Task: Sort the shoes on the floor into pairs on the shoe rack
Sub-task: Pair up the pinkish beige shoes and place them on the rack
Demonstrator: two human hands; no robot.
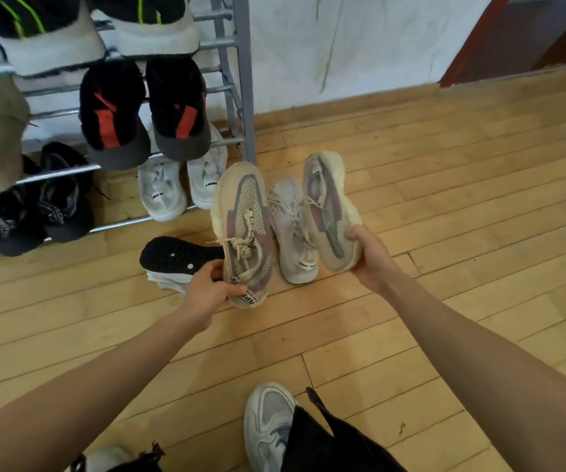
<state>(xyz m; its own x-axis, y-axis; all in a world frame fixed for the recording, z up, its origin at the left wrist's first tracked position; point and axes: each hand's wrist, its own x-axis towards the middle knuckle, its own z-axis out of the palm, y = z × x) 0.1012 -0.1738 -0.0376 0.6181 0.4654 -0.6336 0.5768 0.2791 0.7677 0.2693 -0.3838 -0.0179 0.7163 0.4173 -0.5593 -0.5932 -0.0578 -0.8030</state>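
My left hand (208, 287) grips the heel of a beige sneaker with grey-red patterning (244, 229), held toe-forward above the floor. My right hand (371, 257) holds the matching beige sneaker (331, 212) by its heel, tilted on its side. Between them a pale grey sneaker (291, 240) stands on the wooden floor. A shoe with a black sole (179, 257) lies overturned on the floor left of my left hand. The metal shoe rack (245, 97) stands at the upper left.
The rack holds a black-and-red pair (145, 114), a black pair with green stripes (97, 28), a white pair (182, 185) and black shoes (36, 206) low down. My own feet in pale sneakers (268, 427) are at the bottom. A white wall and a brown door frame (472, 46) lie behind.
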